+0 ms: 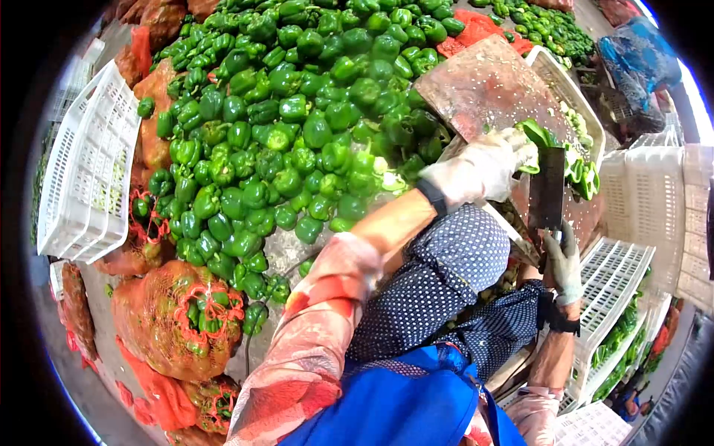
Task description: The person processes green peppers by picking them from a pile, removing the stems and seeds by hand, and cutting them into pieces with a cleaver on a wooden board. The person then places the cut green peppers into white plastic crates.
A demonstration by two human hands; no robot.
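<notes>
My left hand (480, 167), in a whitish glove, is closed on a green pepper piece (528, 156) over the wooden board (491, 89). My right hand (564, 264), in a grey-white glove, grips the handle of a broad dark cleaver (547, 189). The blade lies on the board, close beside the pepper in my left hand. Cut pepper pieces (584, 177) lie just right of the blade. Pale seeds are scattered over the board.
A large heap of green peppers (290, 111) covers the ground at centre and left. White crates stand at the left (93, 163) and right (613, 279). A filled net sack (167, 320) sits lower left. Another person's blue patterned clothing (639, 63) shows upper right.
</notes>
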